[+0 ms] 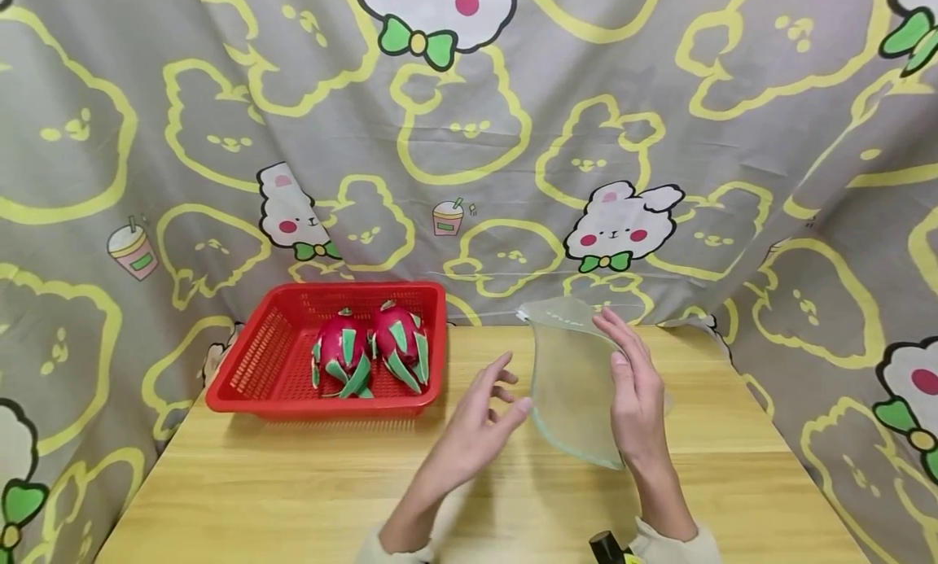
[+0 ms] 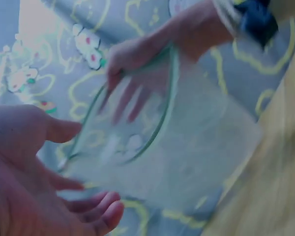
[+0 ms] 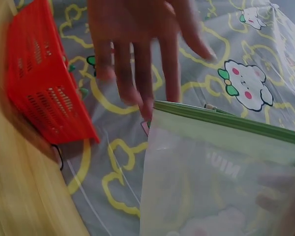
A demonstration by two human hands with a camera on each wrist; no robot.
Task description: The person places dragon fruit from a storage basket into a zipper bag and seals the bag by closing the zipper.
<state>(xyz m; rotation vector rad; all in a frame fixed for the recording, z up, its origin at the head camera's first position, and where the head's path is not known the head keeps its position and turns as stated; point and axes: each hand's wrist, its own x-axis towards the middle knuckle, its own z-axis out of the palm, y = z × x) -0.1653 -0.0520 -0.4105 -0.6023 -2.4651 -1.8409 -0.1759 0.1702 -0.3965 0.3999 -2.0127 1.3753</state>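
Observation:
A translucent zip bag (image 1: 575, 377) with a pale green edge hangs above the table. My right hand (image 1: 637, 393) grips it at its right side, thumb on the near face. In the left wrist view the green-rimmed mouth of the bag (image 2: 201, 132) gapes, and several fingers show through the film. My left hand (image 1: 476, 430) is left of the bag, fingers spread and loosely bent, holding nothing. In the right wrist view the left hand (image 3: 142, 44) hovers by the slider end of the zip. Two red dragon fruits (image 1: 343, 344) with green scales lie in a red basket (image 1: 242, 389).
The basket stands at the back left of the wooden table (image 1: 330, 483). A grey curtain (image 1: 498, 141) with rabbit and bear drawings hangs behind and at both sides. A black cylindrical piece (image 1: 605, 546) shows by the right sleeve.

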